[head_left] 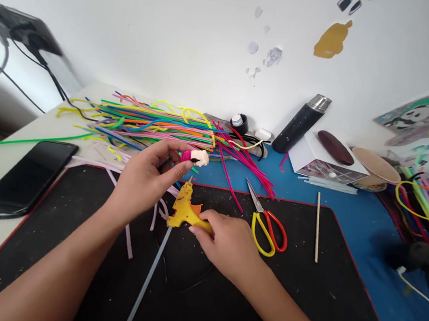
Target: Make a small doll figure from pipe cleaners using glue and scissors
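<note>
My left hand [146,176] is closed in a pinch on a small stick wrapped in pink and white pipe cleaner [195,156], held above the black mat [300,292]. My right hand [228,246] grips the handle of a yellow glue gun [185,209] that rests on the mat, nozzle pointing up toward the wrapped stick. A clear glue stick [151,271] trails out of the gun's back toward me.
A heap of coloured pipe cleaners [153,123] lies behind the hands. Yellow and red scissors [267,222] and a thin wooden stick [317,227] lie right of the gun. A black phone [24,176] is at left, a dark flask [298,123] and a white box [325,162] at the back.
</note>
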A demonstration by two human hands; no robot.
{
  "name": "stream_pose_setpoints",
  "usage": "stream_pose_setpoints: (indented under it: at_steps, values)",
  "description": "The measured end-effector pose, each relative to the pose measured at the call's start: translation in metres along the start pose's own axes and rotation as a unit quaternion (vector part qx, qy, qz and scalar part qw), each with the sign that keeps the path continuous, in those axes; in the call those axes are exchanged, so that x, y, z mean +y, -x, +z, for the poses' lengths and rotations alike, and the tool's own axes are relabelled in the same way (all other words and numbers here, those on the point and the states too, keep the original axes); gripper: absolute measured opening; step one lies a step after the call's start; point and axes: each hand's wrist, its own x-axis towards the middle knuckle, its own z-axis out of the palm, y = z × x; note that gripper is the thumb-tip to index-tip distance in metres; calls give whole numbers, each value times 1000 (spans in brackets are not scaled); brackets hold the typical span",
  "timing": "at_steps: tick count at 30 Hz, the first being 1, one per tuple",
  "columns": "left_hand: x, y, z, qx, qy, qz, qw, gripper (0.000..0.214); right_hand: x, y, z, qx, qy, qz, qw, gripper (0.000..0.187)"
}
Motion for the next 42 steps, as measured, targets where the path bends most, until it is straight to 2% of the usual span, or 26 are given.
stream_pose_setpoints:
  at_steps: [4, 9, 15, 23, 34, 42]
  values:
    - [1, 0, 1, -6, -1, 1, 1000, 25, 12, -1, -12, 20, -80, 35, 996, 15]
    - [1, 1, 2, -26, 24, -2, 999, 31, 22, -14, -21, 39, -74, 41, 996, 15]
    - [1, 0, 1, -26, 27, 4, 999, 30, 17, -30, -15, 1, -19, 19, 1000, 16]
    - [3, 1, 4, -38, 9, -9, 999, 30, 19, -33, -12, -23, -1, 13, 1000, 13]
    - [0, 4, 4, -41, 11, -12, 999, 33, 21, -41, -10, -13, 25, -7, 1000, 10]
    - [0, 4, 6, -47, -28, 2, 999, 27, 24, -42, -1, 11, -11, 1, 1000, 12]
